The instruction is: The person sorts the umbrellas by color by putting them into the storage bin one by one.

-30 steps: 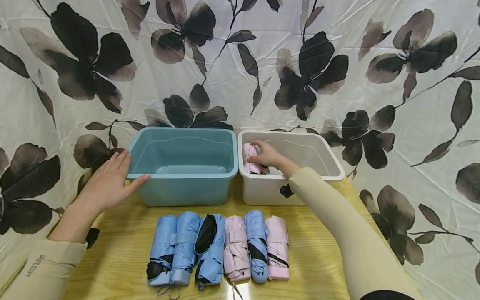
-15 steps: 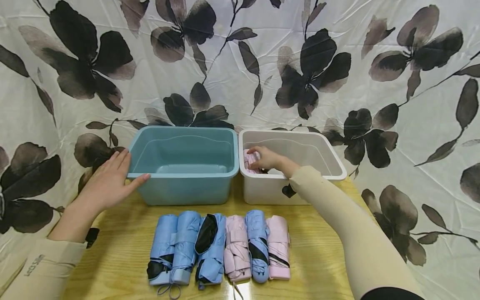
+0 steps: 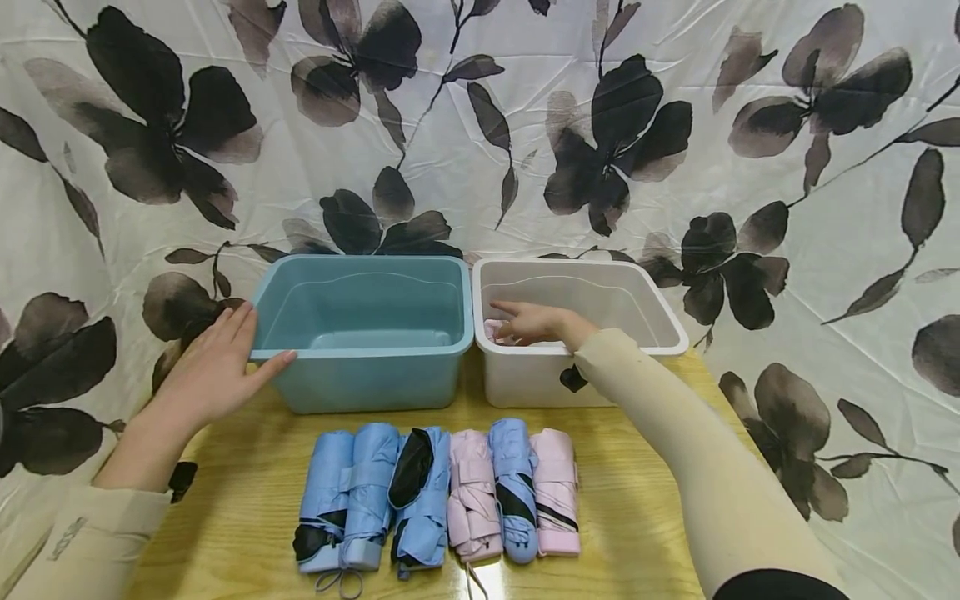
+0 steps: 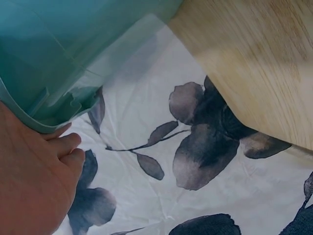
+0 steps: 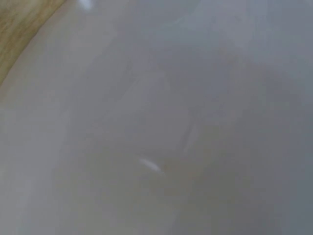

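Observation:
My left hand [image 3: 213, 367] rests against the left end of the teal bin [image 3: 360, 353], thumb on its front rim and fingers along the side. The left wrist view shows the same hand [image 4: 36, 171] at the bin's rim. My right hand [image 3: 536, 323] reaches over the front rim into the white bin [image 3: 581, 351], index finger extended. Just under its fingers lies a pink folded umbrella [image 3: 495, 328], mostly hidden by the hand and the bin wall. The lower fingers of that hand are partly hidden. In the right wrist view only the bin's pale wall [image 5: 146, 122] fills the picture.
On the wooden table [image 3: 630, 500], in front of the bins, several folded umbrellas lie side by side: blue ones [image 3: 371, 492] and pink ones [image 3: 475, 496], [image 3: 556, 492] among them. A floral cloth [image 3: 480, 167] hangs behind and around the table.
The pink umbrella has gone lower into the white bin. My right hand has loosened its grip on it and its fingers have spread. The left hand has stayed on the teal bin.

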A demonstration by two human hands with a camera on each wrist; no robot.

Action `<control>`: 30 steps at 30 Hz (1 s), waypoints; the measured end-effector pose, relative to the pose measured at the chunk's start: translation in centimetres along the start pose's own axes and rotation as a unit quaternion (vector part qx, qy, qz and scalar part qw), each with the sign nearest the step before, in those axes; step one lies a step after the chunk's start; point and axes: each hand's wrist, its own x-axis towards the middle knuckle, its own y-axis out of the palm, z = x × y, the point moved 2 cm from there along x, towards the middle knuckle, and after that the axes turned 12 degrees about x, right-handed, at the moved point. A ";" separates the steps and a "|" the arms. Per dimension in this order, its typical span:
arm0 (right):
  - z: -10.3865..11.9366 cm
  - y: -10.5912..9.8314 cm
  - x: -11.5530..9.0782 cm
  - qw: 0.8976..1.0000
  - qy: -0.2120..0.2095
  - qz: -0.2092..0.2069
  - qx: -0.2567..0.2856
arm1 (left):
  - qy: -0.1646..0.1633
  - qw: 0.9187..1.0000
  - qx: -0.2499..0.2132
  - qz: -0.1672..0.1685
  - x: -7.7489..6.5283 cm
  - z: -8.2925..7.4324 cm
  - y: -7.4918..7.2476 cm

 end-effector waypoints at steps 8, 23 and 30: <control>0.9 -0.1 -0.6 1.000 0.001 -0.010 -0.012 | 0.002 1.000 -0.001 -0.011 -0.4 0.4 0.1; 1.2 -2.4 -6.8 0.978 -0.142 -0.069 0.134 | 0.004 1.000 -0.003 0.002 -0.1 0.0 0.3; 0.9 -2.1 -10.6 0.957 -0.208 -0.122 0.159 | 0.004 1.000 -0.001 0.008 0.0 -0.1 -0.1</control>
